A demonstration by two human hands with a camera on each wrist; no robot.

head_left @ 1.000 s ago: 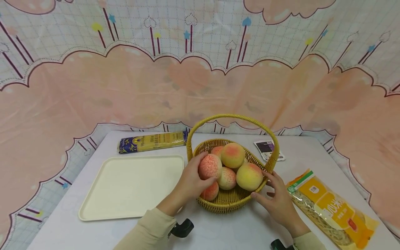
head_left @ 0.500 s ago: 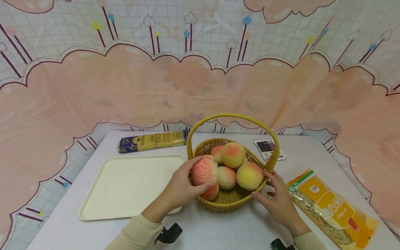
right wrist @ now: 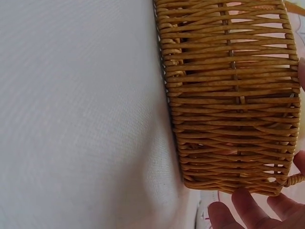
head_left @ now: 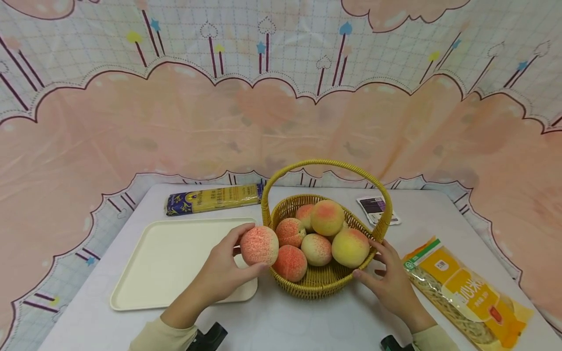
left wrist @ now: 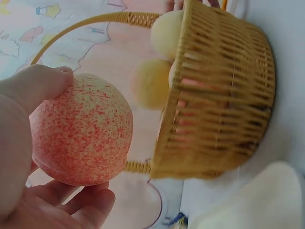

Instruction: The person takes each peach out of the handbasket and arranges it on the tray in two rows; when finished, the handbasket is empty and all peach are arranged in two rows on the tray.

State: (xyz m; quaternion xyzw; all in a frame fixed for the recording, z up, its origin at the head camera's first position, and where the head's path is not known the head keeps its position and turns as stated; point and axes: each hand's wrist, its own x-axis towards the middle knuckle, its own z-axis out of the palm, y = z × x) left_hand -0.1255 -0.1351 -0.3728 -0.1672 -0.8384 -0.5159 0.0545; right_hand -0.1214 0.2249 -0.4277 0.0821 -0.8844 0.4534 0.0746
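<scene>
My left hand (head_left: 221,270) holds a speckled pink peach (head_left: 259,245) between thumb and fingers, just left of the basket and overlapping the tray's right edge in the head view. In the left wrist view the peach (left wrist: 86,131) is clear of the basket rim. The yellow wicker basket (head_left: 318,291) stands upright with its arched handle raised and several peaches (head_left: 317,249) inside. At its right end my right hand (head_left: 388,282) grips the rim, thumb at the front and fingers by the handle's foot. The right wrist view shows those fingertips (right wrist: 245,205) against the basket's woven side.
A cream tray (head_left: 175,263) lies left of the basket, with a blue and yellow noodle packet (head_left: 215,199) behind it. An orange packet (head_left: 470,297) lies at the right. Behind the basket is a small dark-labelled sachet (head_left: 378,211). A patterned cloth (head_left: 281,122) hangs at the back.
My left hand has carried the peach leftward out of the basket, uncovering the peaches beneath. My right hand has stayed on the basket's rim.
</scene>
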